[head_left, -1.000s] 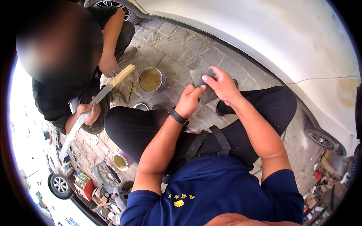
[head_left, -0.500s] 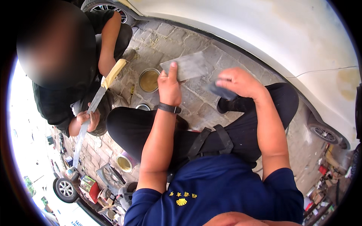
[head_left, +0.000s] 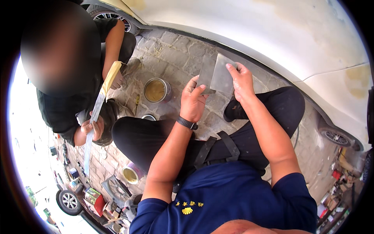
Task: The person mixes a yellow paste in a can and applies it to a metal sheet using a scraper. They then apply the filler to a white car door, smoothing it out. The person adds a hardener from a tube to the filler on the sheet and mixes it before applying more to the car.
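Note:
My left hand [head_left: 193, 99] grips a dark grey flat putty scraper [head_left: 206, 70] by its lower end, thumb on its face. In my right hand [head_left: 243, 81] is a lighter grey flat putty scraper [head_left: 223, 74], pinched at its right side between thumb and fingers. The two thin plates are side by side above the paving, their near edges close or overlapping; whether they touch I cannot tell. To the left of my left hand stands an open can [head_left: 156, 90] of yellowish-brown paste.
A crouching person [head_left: 70, 105] at left holds a long thin strip [head_left: 99, 102], its upper end wrapped in yellow tape. A pale car body [head_left: 265, 35] with yellowish patches curves along the far side. A screwdriver [head_left: 137, 99] and another open can [head_left: 131, 174] are on the paving.
My hands have come together, the left moving right and the right rising. The lighter scraper was in my left hand and is now in my right; a blurred dark piece was in my right.

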`<action>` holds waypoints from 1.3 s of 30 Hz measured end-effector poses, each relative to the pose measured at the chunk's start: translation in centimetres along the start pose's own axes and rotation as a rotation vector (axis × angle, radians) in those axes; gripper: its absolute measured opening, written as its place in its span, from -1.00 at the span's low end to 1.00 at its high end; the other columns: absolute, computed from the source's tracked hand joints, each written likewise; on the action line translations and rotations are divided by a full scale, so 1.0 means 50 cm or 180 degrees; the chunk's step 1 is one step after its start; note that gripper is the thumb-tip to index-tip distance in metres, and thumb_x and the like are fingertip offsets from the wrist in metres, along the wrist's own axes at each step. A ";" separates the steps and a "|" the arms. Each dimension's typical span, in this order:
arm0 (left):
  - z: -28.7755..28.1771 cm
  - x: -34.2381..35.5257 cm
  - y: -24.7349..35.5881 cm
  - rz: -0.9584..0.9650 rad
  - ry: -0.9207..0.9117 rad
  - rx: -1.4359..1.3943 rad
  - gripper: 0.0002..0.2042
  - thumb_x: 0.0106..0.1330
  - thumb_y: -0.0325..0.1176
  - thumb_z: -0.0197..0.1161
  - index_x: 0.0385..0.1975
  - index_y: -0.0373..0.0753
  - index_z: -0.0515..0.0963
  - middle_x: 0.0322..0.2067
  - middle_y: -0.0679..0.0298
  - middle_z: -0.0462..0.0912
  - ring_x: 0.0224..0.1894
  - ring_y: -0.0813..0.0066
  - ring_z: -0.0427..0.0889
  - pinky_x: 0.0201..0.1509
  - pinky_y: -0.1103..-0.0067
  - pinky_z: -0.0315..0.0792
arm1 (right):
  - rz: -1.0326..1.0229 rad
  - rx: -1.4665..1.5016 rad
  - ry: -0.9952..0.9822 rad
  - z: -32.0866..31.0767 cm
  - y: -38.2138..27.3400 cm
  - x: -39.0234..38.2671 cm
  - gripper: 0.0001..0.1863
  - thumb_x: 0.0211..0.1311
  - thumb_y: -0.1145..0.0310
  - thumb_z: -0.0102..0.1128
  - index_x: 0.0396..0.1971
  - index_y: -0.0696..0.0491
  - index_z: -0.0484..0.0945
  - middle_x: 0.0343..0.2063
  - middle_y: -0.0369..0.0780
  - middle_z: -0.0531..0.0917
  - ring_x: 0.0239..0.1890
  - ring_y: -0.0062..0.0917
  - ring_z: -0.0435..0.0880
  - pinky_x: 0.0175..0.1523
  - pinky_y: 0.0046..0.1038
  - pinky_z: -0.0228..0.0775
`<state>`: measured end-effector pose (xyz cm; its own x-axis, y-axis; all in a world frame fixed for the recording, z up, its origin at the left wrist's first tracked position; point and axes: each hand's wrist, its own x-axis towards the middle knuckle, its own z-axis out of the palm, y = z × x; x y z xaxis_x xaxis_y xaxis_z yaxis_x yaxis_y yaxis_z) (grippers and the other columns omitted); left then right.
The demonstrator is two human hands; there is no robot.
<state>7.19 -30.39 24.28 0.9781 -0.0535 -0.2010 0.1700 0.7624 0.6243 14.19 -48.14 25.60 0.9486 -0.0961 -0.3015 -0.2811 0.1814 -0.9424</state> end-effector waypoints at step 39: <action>0.006 0.086 -0.074 -0.1074 -0.0680 -0.0587 -0.05 0.50 0.36 -0.21 0.52 -0.50 0.04 0.53 -0.10 0.13 0.60 0.09 0.04 0.66 0.31 -0.17 | 0.0503 0.1031 -0.0976 -0.033 -0.110 -0.088 -0.76 0.47 0.21 0.26 -0.13 0.09 0.55 -0.19 -0.30 0.67 -0.20 -0.58 0.65 -0.09 -0.41 0.54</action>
<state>10.82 -33.63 21.32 0.8776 -0.4367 -0.1977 0.4789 0.7807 0.4014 11.33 -50.32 31.89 0.9107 0.2419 -0.3348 -0.4119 0.4711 -0.7800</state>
